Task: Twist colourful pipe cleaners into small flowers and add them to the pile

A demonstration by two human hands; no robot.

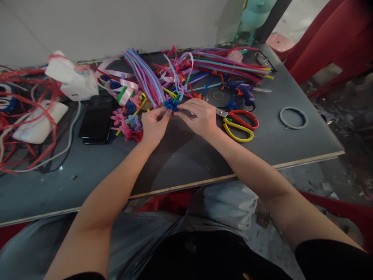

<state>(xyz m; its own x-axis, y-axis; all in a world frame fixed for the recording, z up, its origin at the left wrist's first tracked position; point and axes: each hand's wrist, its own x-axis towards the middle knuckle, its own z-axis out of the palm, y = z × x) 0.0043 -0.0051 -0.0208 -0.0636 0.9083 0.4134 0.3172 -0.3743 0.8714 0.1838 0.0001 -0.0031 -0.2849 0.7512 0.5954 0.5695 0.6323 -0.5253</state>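
Observation:
A small blue pipe-cleaner flower [171, 104] with looped petals is held between my two hands above the table. My left hand [155, 123] pinches it from the left, thumb and fingers pressed together at its lower edge. From the right, my right hand [201, 116] grips its side with bent fingers. Finished pink pipe-cleaner flowers [124, 123] lie in a heap beside my left hand. Scissors [240, 123] with one red and one yellow handle rest just right of my right hand. The fingertips partly hide the flower's underside.
Bundles of coloured pipe cleaners [145, 79] lie along the back. A purple glue gun [243, 91] and a roll of tape [293, 118] are on the right. Left stand a black phone [97, 120], a white adapter [78, 83] and tangled red cords [43, 144]. The table's front edge [186, 183] is near my lap.

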